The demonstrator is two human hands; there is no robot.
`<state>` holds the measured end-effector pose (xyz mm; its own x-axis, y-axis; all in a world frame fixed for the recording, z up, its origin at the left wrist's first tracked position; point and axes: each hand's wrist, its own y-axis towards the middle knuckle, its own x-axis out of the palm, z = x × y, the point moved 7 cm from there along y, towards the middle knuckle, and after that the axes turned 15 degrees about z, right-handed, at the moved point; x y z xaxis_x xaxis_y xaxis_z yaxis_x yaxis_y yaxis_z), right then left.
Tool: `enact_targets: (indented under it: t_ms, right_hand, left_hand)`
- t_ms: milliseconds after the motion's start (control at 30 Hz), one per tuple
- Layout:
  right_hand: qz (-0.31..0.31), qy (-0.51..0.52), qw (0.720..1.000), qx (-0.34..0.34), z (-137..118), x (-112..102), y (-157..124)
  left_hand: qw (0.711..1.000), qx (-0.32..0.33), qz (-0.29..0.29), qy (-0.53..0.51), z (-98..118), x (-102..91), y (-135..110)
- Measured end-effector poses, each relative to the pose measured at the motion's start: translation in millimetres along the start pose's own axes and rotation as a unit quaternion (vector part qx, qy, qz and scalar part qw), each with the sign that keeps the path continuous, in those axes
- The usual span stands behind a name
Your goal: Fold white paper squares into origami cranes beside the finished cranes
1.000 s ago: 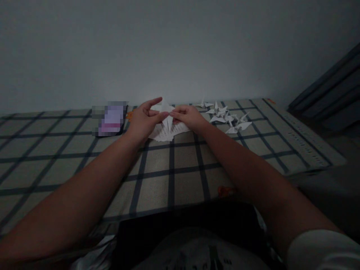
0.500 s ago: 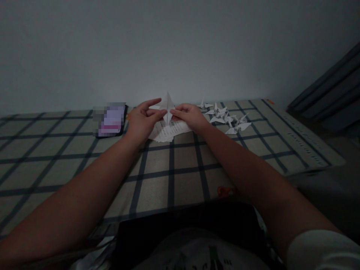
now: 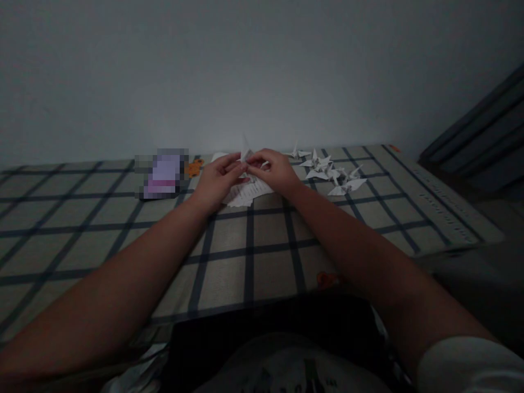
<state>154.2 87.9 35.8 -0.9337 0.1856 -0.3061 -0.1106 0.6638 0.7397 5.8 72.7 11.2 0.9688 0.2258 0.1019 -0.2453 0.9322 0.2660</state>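
Between my hands, a small folded piece of white paper [image 3: 245,152] stands upright with its pointed tip toward the wall. My left hand [image 3: 220,179] pinches it from the left, thumb and fingers curled together at its lower part. From the right, my right hand [image 3: 275,170] grips the same folded paper, its fingertips meeting those of the left. Much of the fold is hidden behind my fingers. Beneath my hands lies a torn sheet of printed paper [image 3: 248,193], flat on the cloth. Several folded paper cranes [image 3: 324,167] sit to the right of my right hand.
A phone with a blurred screen [image 3: 164,173] lies left of my hands. The checked tablecloth [image 3: 221,256] covers the table, which meets a plain wall [image 3: 262,71] at the back. Dark draped fabric [image 3: 487,125] hangs at the far right.
My hands have moved closer together, and my left hand shifted right with its raised index finger now curled in. The folded paper looks narrower and is more covered by my fingers.
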Motion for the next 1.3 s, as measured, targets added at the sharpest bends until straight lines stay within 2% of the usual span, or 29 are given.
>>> enact_targets:
  t_ms: [100, 200, 300, 400, 500, 600, 733, 967, 1300]
  right_hand:
    - [-0.011, -0.006, 1.0, -0.013, -0.6, 1.2, -1.8]
    - [0.014, -0.006, 1.0, -0.025, -1.7, -3.1, -1.4]
    - [0.03, 0.001, 0.999, -0.024, -0.8, -5.9, -0.1]
    - [0.005, 0.031, 0.999, 0.009, 4.4, -1.3, -0.1]
    - [-0.015, 0.076, 0.994, 0.075, 11.5, 4.1, -1.5]
    - [-0.007, 0.11, 0.985, 0.129, 15.2, 4.4, -2.2]
    - [-0.006, 0.131, 0.977, 0.165, 18.1, 3.0, -2.4]
    - [-0.013, 0.151, 0.973, 0.172, 26.1, 6.1, -3.7]
    - [-0.011, 0.148, 0.974, 0.174, 20.9, 5.6, -2.3]
  left_hand:
    - [0.999, -0.037, 0.016, -0.015, -4.1, -3.9, 4.7]
    - [0.996, -0.078, 0.021, -0.034, -6.2, -7.4, 9.2]
    - [0.993, -0.093, 0.05, -0.046, -5.5, -12.9, 11.8]
    - [0.993, -0.089, 0.056, -0.054, -5.2, -13.6, 11.9]
    - [0.993, -0.087, 0.044, -0.065, -5.9, -11.2, 10.9]
    - [0.994, -0.086, 0.033, -0.063, -5.1, -8.9, 9.9]
    - [0.996, -0.078, 0.022, -0.04, -3.1, -7.7, 8.5]
    - [0.998, -0.058, 0.012, -0.026, -3.2, -8.5, 7.6]
    - [0.998, -0.054, 0.009, -0.022, 1.0, -6.8, 4.9]
